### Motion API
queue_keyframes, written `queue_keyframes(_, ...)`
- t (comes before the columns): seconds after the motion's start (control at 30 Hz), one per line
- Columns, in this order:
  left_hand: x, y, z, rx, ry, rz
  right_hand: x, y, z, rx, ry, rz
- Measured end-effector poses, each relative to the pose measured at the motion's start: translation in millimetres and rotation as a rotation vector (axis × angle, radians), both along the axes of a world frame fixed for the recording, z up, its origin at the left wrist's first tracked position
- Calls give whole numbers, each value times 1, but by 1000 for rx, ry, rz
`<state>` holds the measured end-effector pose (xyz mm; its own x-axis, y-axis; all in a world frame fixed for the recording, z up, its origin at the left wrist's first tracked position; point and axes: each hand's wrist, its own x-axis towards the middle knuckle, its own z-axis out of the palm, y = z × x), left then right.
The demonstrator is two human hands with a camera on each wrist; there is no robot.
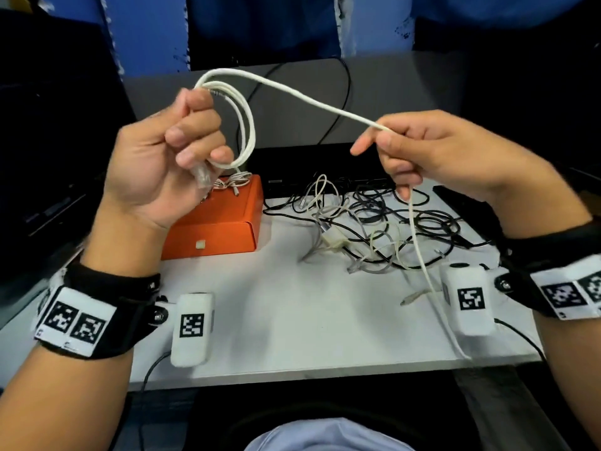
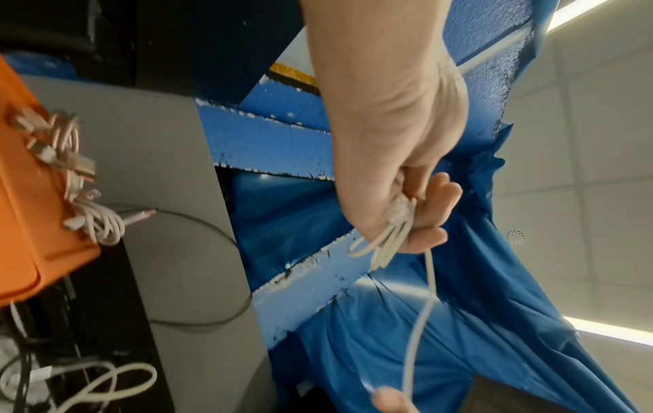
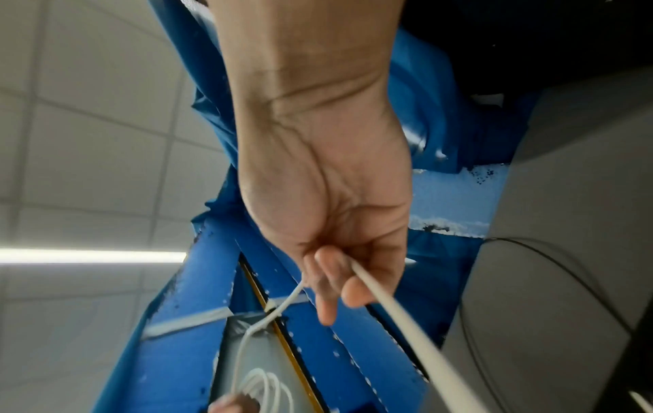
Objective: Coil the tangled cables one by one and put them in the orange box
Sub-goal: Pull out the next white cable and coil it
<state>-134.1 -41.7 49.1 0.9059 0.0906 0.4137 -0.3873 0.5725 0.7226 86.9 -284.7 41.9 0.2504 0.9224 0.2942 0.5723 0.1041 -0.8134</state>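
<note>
Cable: white cable [image 1: 312, 100] part-coiled, tail trailing lower right.
Grips: left hand [image 1: 169, 157] clenches loops; right hand [image 1: 432, 154] pinches strand.
Done: one bundle in orange box [image 1: 214, 229].
Left: tangle [image 1: 383, 222] centre-right on counter [image 1: 292, 320].

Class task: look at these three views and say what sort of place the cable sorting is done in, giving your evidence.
Probably an office-style desk or workstation used for recording. A white table holds a tangle of cables and an orange box, blue cloth hangs behind, and tiled ceiling panels carry strip lights.

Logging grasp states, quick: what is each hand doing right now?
Left hand: closed, gripping the coiled loops of the white cable.
Right hand: closed, pinching the same cable's loose run.
</note>
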Motion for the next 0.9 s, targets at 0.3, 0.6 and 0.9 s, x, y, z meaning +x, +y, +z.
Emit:
queue_keyframes(0.3,-2,-26,11,-310,-50,249,-32,42,-37,-169,-208,-188)
queue_keyframes(0.6,15,-45,-6,464,-99,796,-95,45,-47,-340,-251,208)
queue_keyframes(0.9,-3,-38,-6,1460,204,473,-68,13,-9,-145,31,255)
